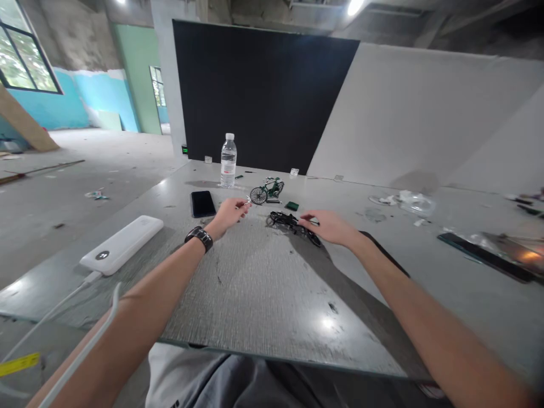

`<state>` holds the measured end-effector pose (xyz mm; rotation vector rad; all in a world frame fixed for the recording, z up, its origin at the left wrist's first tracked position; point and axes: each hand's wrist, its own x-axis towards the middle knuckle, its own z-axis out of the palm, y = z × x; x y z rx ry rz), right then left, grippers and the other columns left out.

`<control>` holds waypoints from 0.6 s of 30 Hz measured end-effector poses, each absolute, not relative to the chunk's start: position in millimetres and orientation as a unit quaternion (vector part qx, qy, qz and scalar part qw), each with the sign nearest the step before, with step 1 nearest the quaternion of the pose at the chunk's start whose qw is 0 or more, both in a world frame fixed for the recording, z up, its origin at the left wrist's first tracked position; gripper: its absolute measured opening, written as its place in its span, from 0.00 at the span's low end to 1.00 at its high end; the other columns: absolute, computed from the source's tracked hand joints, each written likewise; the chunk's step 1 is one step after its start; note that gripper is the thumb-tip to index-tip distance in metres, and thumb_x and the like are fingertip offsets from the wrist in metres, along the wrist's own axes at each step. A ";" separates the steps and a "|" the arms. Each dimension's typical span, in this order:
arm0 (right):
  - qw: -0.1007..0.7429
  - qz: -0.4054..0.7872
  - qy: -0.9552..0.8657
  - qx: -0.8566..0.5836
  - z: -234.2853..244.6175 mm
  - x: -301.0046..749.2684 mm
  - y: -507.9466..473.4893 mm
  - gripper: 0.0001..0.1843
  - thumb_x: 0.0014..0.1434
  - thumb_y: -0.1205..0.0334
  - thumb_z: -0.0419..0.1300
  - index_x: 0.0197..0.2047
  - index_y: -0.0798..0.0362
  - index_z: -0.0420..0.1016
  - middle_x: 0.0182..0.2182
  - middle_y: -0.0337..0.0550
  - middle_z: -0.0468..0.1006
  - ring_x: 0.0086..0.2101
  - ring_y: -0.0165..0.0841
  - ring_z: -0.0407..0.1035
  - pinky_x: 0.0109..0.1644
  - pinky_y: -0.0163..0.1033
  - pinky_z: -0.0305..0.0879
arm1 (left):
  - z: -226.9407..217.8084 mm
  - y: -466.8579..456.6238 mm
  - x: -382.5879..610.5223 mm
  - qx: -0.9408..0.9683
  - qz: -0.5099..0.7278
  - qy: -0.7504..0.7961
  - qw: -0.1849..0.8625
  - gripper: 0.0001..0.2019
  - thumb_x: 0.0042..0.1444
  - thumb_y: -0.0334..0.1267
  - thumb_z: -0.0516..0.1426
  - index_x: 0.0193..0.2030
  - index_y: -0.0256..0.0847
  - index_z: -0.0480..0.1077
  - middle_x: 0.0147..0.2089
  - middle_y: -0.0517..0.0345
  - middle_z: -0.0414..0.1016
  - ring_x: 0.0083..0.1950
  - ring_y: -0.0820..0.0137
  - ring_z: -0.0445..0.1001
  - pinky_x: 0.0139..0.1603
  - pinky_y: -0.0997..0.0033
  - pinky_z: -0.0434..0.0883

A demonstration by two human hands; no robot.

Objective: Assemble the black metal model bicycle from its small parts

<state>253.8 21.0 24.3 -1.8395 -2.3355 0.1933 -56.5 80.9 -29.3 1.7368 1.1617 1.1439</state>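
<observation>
bright, even daylight from the window (25, 56) at far left, plus a ceiling lamp (353, 5) blown out white at the top edge – a glare patch sits on the grey table (327, 324), shadows on it soft and faint. wide-angle stretch at the edges; the black model bicycle (291, 221) under the right hand (331, 226) reads as a dark smear

On the table (255, 294), the left hand (229, 214) pinched a small part (247, 200) just beside the right hand (329, 226), which rested on a model bicycle lying flat (293, 222). Behind both stood an upright model bicycle (267, 191), with a small pad (292, 205) just to its right. The water bottle (228, 161) stood farther back and to the left. A phone (203, 203) lay left of the left hand, and a power bank (122, 243) lay nearer the table's left edge. Plastic wrapping (410, 201) lay well off to the right.
</observation>
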 end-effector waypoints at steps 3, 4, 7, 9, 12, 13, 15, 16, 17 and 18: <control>0.087 0.105 -0.787 -0.601 18.6 269.0 24.0 0.28 0.68 0.38 0.53 0.55 0.50 0.81 0.56 0.53 0.81 0.54 0.49 0.75 0.56 0.49 0.71 | -29.7 79.1 -55.5 0.677 0.437 0.437 0.400 0.08 0.65 0.36 0.59 0.37 0.38 0.79 0.33 0.53 0.79 0.30 0.72 0.75 0.27 0.77 0.69; 0.087 0.113 -0.788 -0.600 17.6 271.4 25.1 0.29 0.67 0.37 0.54 0.56 0.50 0.81 0.56 0.53 0.81 0.54 0.49 0.75 0.57 0.49 0.71 | -30.0 78.7 -55.8 0.675 0.436 0.427 0.414 0.08 0.65 0.35 0.59 0.41 0.37 0.80 0.35 0.52 0.80 0.30 0.72 0.75 0.28 0.77 0.70; 0.079 0.130 -0.785 -0.601 16.3 271.9 25.2 0.34 0.60 0.34 0.61 0.59 0.50 0.80 0.58 0.54 0.80 0.55 0.50 0.75 0.58 0.51 0.71 | -31.8 78.8 -57.7 0.676 0.440 0.406 0.430 0.09 0.65 0.36 0.60 0.47 0.37 0.80 0.39 0.49 0.83 0.31 0.73 0.76 0.31 0.76 0.73; 0.078 0.136 -0.781 -0.604 16.0 268.4 23.1 0.38 0.57 0.34 0.65 0.62 0.51 0.77 0.60 0.55 0.78 0.57 0.51 0.74 0.59 0.52 0.71 | -33.7 79.8 -58.8 0.671 0.439 0.401 0.442 0.10 0.65 0.36 0.61 0.48 0.36 0.80 0.42 0.48 0.83 0.31 0.73 0.76 0.33 0.74 0.74; 0.087 0.148 -0.780 -0.601 15.2 261.5 20.2 0.41 0.54 0.38 0.69 0.64 0.54 0.75 0.60 0.57 0.77 0.57 0.51 0.74 0.61 0.52 0.69 | -36.6 82.4 -58.8 0.671 0.438 0.398 0.446 0.11 0.64 0.37 0.61 0.49 0.35 0.79 0.43 0.45 0.84 0.31 0.73 0.77 0.33 0.73 0.74; 0.088 0.153 -0.782 -0.598 14.8 259.4 19.8 0.41 0.53 0.39 0.69 0.64 0.54 0.76 0.60 0.57 0.78 0.56 0.52 0.74 0.61 0.53 0.69 | -37.3 83.2 -58.6 0.673 0.435 0.397 0.447 0.11 0.64 0.37 0.61 0.49 0.34 0.78 0.44 0.45 0.84 0.32 0.73 0.77 0.34 0.73 0.74; 0.092 0.154 -0.787 -0.591 13.5 255.9 19.8 0.40 0.51 0.40 0.71 0.62 0.53 0.78 0.60 0.56 0.78 0.56 0.54 0.74 0.60 0.54 0.70 | -38.0 84.5 -57.9 0.676 0.426 0.397 0.452 0.11 0.66 0.38 0.60 0.49 0.34 0.77 0.45 0.44 0.84 0.33 0.72 0.78 0.35 0.73 0.73; 0.097 0.150 -0.789 -0.587 12.8 254.4 20.2 0.41 0.49 0.40 0.72 0.62 0.52 0.78 0.60 0.56 0.78 0.57 0.54 0.74 0.60 0.55 0.70 | -37.9 84.8 -57.6 0.677 0.419 0.399 0.455 0.11 0.66 0.38 0.59 0.49 0.34 0.77 0.45 0.44 0.84 0.34 0.72 0.78 0.36 0.72 0.73; 0.103 0.146 -0.792 -0.584 12.0 253.0 20.6 0.41 0.48 0.40 0.73 0.62 0.51 0.78 0.60 0.55 0.78 0.57 0.55 0.73 0.60 0.56 0.70 | -37.7 84.8 -57.4 0.678 0.414 0.401 0.455 0.11 0.67 0.38 0.58 0.49 0.34 0.77 0.46 0.44 0.84 0.35 0.72 0.78 0.37 0.72 0.73; 0.109 0.142 -0.795 -0.580 11.4 251.7 20.8 0.42 0.47 0.40 0.73 0.62 0.51 0.78 0.60 0.56 0.78 0.57 0.56 0.73 0.60 0.56 0.69 | -37.2 84.6 -57.2 0.680 0.411 0.404 0.454 0.11 0.67 0.38 0.58 0.49 0.34 0.76 0.47 0.44 0.84 0.36 0.71 0.78 0.37 0.71 0.73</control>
